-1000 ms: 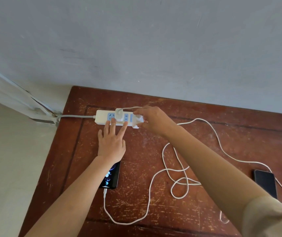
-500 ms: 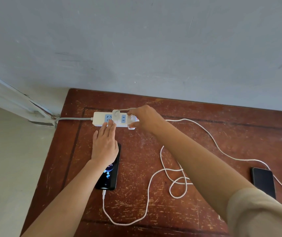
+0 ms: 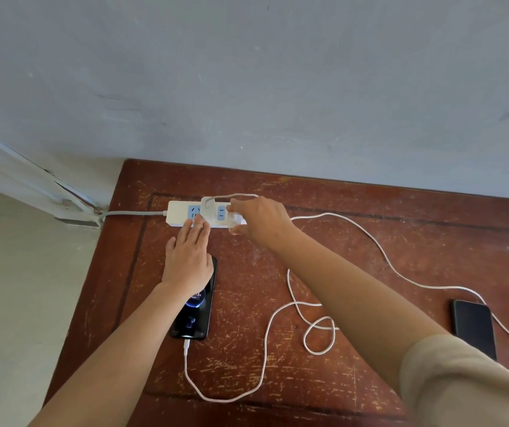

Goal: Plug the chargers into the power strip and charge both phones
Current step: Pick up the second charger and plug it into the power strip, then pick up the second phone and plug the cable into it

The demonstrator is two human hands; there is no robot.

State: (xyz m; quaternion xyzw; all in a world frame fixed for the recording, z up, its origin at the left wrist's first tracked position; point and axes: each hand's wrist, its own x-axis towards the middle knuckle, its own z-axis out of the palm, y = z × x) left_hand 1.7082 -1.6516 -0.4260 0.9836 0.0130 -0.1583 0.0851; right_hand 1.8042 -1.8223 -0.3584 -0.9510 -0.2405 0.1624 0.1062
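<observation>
A white power strip [image 3: 179, 214] with blue sockets lies at the table's far left. One white charger [image 3: 207, 208] stands plugged into it. My left hand [image 3: 189, 257] lies flat, fingertips pressing the strip's near edge. My right hand [image 3: 259, 221] is shut on a second white charger [image 3: 236, 221] at the strip's right end; whether its prongs are in the socket is hidden. A lit phone [image 3: 193, 315] lies under my left wrist with a white cable [image 3: 231, 397] in its port. A dark phone [image 3: 473, 328] lies at the right, beside another white cable [image 3: 379, 245].
The worn red-brown wooden table [image 3: 247, 349] stands against a grey wall [image 3: 277, 87]. The strip's grey cord [image 3: 133, 213] runs off the left edge toward a wall fitting [image 3: 75, 214]. Cable loops [image 3: 319, 337] lie mid-table and at the right edge.
My left hand's spread fingers have closed together and stay pressed on the strip. My right hand stays at the strip's right end with the second charger. The view has shifted slightly.
</observation>
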